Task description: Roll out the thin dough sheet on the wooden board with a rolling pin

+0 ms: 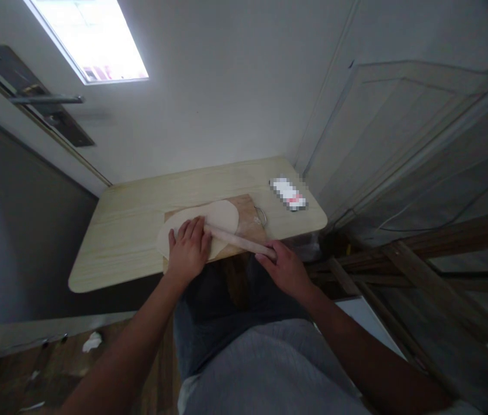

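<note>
A flat oval sheet of pale dough (222, 215) lies on a wooden cutting board (250, 227) and reaches past the board's left edge. My left hand (188, 249) rests on the dough, fingers stretched out and lying flat. Beside its thumb is the far end of a thin wooden rolling pin (235, 239), partly hidden by the hand. The pin runs slantwise across the dough and the board. At its near right end, my right hand (284, 266) is closed around it, just off the table's front edge.
The board sits on a light wood-grain table (127, 225) with rounded corners, against a white door with a metal handle (47, 100). A metal ring (261, 216) is fixed to the board's right side. A phone-like blurred object (289, 194) lies at the right. Wooden beams (420, 271) stand farther right.
</note>
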A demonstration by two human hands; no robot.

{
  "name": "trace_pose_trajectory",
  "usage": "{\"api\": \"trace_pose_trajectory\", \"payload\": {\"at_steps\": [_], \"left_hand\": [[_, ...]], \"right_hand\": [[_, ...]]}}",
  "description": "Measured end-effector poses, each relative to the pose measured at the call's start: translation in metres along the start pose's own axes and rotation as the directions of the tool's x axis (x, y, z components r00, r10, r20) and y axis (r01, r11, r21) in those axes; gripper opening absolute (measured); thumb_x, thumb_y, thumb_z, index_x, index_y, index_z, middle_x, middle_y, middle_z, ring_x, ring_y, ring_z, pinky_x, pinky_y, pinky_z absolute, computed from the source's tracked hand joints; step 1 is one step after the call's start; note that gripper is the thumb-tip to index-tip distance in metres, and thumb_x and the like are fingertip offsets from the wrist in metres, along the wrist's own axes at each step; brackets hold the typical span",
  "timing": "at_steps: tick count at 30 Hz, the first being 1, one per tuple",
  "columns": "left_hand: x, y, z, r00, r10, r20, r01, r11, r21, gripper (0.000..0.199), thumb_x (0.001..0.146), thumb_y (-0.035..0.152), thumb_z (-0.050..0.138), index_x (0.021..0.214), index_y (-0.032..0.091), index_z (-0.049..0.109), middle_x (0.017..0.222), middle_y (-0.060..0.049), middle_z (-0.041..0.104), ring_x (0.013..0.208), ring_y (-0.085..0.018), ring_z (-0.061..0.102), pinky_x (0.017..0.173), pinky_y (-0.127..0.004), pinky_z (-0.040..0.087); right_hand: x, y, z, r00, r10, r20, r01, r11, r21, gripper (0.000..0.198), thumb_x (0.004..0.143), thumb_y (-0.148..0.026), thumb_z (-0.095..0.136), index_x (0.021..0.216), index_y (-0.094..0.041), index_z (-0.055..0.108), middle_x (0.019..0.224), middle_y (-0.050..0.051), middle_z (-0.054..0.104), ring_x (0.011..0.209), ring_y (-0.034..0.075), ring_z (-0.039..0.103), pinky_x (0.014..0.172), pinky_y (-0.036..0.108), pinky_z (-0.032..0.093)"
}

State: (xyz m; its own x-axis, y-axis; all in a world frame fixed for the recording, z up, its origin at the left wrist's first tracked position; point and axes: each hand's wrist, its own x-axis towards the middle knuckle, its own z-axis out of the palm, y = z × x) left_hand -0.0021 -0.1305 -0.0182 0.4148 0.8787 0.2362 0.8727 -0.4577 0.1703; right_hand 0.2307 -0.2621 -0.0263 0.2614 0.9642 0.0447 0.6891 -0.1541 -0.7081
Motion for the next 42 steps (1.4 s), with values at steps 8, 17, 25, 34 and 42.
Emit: {"api": "trace_pose_trajectory", "payload": {"at_steps": [8, 17, 25, 34, 42], "left_hand": [[-0.033, -0.007, 0.002, 1.0, -0.028, 0.002, 0.028, 1.0, 0.003, 0.066, 0.102, 0.053, 0.027, 0.157, 0.017, 0.026, 0.156, -0.012, 0.044, 0.149, -0.03, 0.033, 0.119, -0.063, 0.021], [-0.011, -0.041, -0.006, 0.984, 0.111, 0.138, -0.124, 0.988, 0.089, 0.062, 0.102, 0.054, 0.025, 0.157, 0.028, 0.029, 0.163, -0.004, 0.034, 0.152, -0.028, 0.026, 0.121, -0.059, 0.02], [0.009, -0.046, -0.015, 0.984, 0.026, 0.179, -0.051, 0.989, 0.14, 0.057, 0.101, 0.053, 0.027, 0.153, 0.031, 0.038, 0.164, -0.006, 0.031, 0.15, -0.035, 0.027, 0.116, -0.068, 0.024], [0.007, 0.046, 0.0, 0.988, 0.139, 0.065, -0.139, 0.99, -0.001, 0.057, 0.097, 0.058, 0.044, 0.142, 0.025, 0.05, 0.154, -0.011, 0.048, 0.142, -0.032, 0.039, 0.116, -0.06, 0.029], [0.02, 0.053, -0.003, 0.975, 0.219, 0.045, -0.222, 0.971, 0.083, 0.033, 0.099, 0.044, 0.045, 0.115, 0.024, 0.066, 0.127, -0.01, 0.068, 0.119, -0.031, 0.059, 0.112, -0.057, 0.032]], "right_hand": [[-0.004, -0.009, 0.001, 0.993, -0.014, 0.121, 0.023, 0.997, -0.073, 0.026, 0.093, -0.047, 0.06, 0.104, -0.024, 0.064, 0.094, 0.004, 0.074, 0.086, 0.022, 0.069, 0.073, 0.03, 0.045], [-0.001, -0.001, -0.012, 0.994, 0.012, 0.109, -0.023, 0.994, 0.102, 0.028, 0.094, -0.046, 0.057, 0.102, -0.02, 0.064, 0.088, 0.005, 0.073, 0.081, 0.022, 0.068, 0.071, 0.03, 0.045], [-0.007, 0.013, -0.017, 0.996, 0.084, 0.039, -0.09, 0.976, 0.2, 0.031, 0.092, -0.05, 0.057, 0.098, -0.021, 0.065, 0.079, 0.002, 0.071, 0.072, 0.02, 0.065, 0.065, 0.028, 0.045], [-0.003, 0.025, -0.015, 0.979, 0.204, -0.021, -0.191, 0.944, 0.269, 0.042, 0.091, -0.06, 0.053, 0.098, -0.02, 0.063, 0.066, 0.0, 0.062, 0.06, 0.018, 0.059, 0.059, 0.028, 0.042], [0.001, 0.03, -0.016, 0.973, 0.231, -0.02, -0.211, 0.915, 0.344, 0.042, 0.091, -0.061, 0.053, 0.095, -0.02, 0.063, 0.058, -0.003, 0.057, 0.054, 0.017, 0.057, 0.053, 0.026, 0.042]]}}
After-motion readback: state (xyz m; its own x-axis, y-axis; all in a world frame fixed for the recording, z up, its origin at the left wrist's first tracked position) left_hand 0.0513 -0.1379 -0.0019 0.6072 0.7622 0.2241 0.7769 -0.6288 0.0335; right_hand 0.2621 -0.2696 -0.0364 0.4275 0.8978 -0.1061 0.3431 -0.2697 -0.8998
